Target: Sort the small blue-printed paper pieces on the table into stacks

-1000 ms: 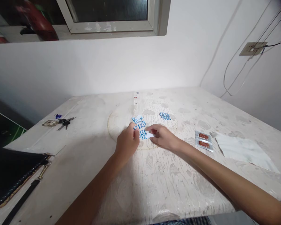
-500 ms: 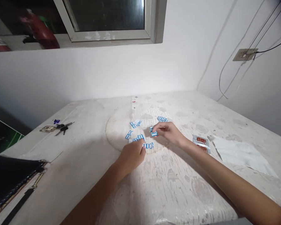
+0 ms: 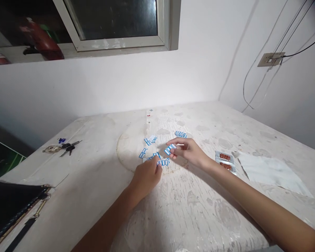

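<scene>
Through the head camera, I see the right hand [image 3: 187, 150] pinching a blue-outlined white card [image 3: 168, 150], near the card cluster [image 3: 164, 162] gripped by the left hand [image 3: 146, 175]. Loose cards [image 3: 147, 141] and a card pile [image 3: 180, 133] lie beyond on the table [image 3: 196, 217].

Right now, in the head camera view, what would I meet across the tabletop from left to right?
Black item with a strap, keys, left hand, right hand holding a small blue-and-white card, foil strip with red contents, white sheet.
</scene>
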The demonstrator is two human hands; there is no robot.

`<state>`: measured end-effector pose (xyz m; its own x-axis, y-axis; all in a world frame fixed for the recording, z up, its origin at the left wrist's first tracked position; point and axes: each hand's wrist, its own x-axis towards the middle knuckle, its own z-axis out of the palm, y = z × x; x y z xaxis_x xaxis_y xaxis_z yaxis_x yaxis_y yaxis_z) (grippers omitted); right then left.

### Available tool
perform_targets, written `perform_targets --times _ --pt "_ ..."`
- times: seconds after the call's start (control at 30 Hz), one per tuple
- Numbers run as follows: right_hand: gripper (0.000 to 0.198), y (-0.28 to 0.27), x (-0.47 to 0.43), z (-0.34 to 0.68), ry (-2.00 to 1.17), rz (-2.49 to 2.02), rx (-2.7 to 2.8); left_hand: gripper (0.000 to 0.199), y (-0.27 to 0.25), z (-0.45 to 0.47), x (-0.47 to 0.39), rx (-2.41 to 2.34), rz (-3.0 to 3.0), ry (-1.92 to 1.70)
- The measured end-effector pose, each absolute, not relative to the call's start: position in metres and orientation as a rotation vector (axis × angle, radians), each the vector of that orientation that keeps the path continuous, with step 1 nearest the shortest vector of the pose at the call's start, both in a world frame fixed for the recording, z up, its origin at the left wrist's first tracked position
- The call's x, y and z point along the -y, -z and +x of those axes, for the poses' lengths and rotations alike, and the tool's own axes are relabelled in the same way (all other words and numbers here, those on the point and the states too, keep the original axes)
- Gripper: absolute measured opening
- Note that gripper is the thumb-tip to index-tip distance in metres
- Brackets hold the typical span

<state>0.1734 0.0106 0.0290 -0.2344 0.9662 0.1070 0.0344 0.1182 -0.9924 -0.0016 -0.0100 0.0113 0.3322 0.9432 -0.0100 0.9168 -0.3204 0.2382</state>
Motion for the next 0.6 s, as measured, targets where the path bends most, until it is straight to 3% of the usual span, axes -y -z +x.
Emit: perform_targets --times 0.43,0.6 --pt "0.005 -0.013 -0.001 0.171 -1.054 -1.128 1.894 0.013 -0.015 -0.004 0.012 -1.662 2.388 -0.143" --pt "0.012 -0.005 0.003 0.164 -0.743 -1.146 2.005 0.011 -0.013 -0.004 0.011 -1.654 2.391 -0.134"
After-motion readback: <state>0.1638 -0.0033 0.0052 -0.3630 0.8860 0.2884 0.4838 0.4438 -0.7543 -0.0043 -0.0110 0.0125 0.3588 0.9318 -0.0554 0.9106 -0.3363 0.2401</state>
